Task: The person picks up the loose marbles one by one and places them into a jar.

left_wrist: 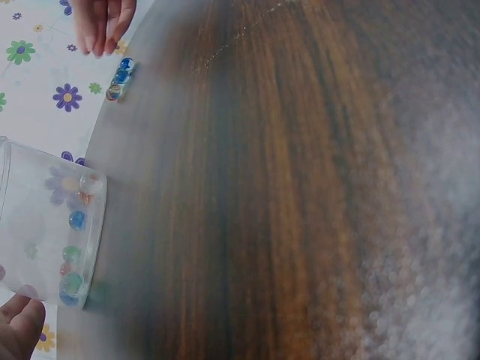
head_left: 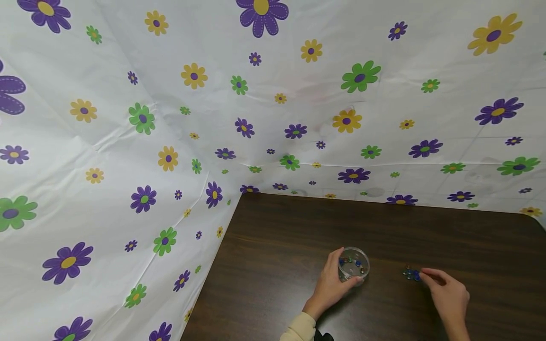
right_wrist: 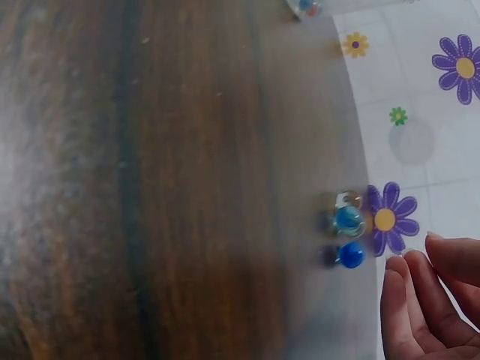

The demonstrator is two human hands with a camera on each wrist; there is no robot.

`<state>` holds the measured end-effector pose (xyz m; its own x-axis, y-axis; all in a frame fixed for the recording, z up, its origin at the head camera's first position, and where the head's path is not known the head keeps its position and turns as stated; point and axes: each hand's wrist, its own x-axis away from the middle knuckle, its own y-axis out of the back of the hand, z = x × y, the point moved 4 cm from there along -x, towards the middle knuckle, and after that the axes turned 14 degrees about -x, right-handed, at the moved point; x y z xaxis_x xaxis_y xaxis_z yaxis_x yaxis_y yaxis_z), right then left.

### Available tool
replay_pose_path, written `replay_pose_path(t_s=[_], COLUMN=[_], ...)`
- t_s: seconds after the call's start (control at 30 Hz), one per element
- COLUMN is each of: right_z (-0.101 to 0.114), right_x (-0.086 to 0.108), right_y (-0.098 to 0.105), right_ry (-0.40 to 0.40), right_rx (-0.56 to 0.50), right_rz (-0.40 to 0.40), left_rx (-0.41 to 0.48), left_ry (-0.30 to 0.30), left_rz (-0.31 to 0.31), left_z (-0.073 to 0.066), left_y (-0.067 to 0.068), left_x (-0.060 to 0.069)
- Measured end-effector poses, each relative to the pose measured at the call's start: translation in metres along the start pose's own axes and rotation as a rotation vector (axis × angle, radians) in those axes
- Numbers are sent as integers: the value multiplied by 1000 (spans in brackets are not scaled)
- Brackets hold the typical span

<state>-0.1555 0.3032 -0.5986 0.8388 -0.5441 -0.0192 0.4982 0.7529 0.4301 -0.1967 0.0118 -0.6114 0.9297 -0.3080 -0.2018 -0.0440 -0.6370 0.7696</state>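
**Dark table (head_left: 256, 258) against a flowered sheet (head_left: 108, 61): clear cup (left_wrist: 34, 214) at left, loose marbles (right_wrist: 349, 219) to its right**

My left hand (head_left: 328, 286) is curled round the cup, with the thumb along its near side and the fingers on its left, so I have it gripped. My right hand (head_left: 450, 296) is loosely bent, with thumb and fingertips slightly apart, just beside the loose marbles; I see nothing held in it. From my right wrist, a small gap shows between those fingertips and the nearest one, a deep blue ball.

Next to that ball sit a teal one and a clear one with some brown in it, bunched together on the table. They lie to the right of the cup, well apart from it.

Inside the cup, more glass balls (left_wrist: 71, 255) in blue, green and red rest along the bottom. It looks upright, though I can't tell whether its base touches the table.

A pale sleeve (head_left: 298, 327) covers my left wrist. Beyond the table's far and left edges, the white sheet spreads out, printed with purple, yellow and green flowers (head_left: 66, 263) and creased in places.
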Motion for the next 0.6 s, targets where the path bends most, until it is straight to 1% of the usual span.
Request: replay_pose_path(t_s=[0.33, 0.5, 0.6], right_z=[-12, -18, -20], right_x=[0, 0, 0], right_y=[-5, -9, -11], right_ry=[-2, -3, -2], right_rx=[12, 8, 0], right_rz=[25, 24, 22], left_rx=[2, 16, 10], left_ry=[-4, -5, -8], left_rz=[-3, 3, 0], left_z=[1, 2, 2], left_y=[-1, -1, -2], left_x=[0, 1, 1])
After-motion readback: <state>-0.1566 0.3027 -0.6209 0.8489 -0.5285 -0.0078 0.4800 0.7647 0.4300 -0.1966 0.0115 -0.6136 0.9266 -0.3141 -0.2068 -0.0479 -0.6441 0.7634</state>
